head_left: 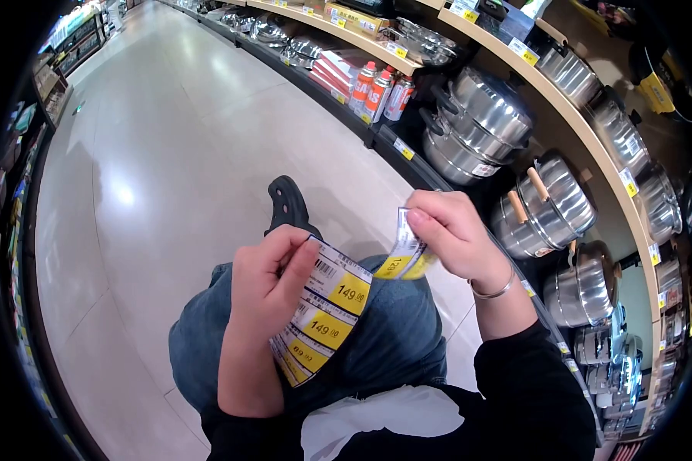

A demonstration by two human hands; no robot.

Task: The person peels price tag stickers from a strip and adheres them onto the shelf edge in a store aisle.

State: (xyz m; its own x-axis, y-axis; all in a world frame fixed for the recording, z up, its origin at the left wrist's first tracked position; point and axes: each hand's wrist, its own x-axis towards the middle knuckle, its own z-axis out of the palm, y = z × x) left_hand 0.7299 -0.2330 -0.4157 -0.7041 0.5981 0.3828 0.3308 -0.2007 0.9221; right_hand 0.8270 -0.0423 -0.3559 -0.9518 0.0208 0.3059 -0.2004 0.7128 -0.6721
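My left hand (pixel 269 284) pinches the upper corner of a strip of yellow and white price labels (pixel 323 311). The strip hangs over my knee in several joined sections; the top two read 149.00 and a lower one 89. In my right hand (pixel 450 230) is a separate price label (pixel 402 257), gripped between thumb and fingers and bent, with part of a number starting with 12 showing. A small gap lies between this label and the strip. Both hands are above my jeans-clad legs (pixel 392 323), and my right wrist wears a bracelet.
Shelves of stainless steel pots (pixel 480 115) run along the right, close to my right arm. Gas canisters (pixel 378 94) stand on the bottom shelf ahead. Price tags (pixel 404 149) line the shelf edges. A pale tiled floor (pixel 131 230) stretches down the aisle, with another shelf on the left.
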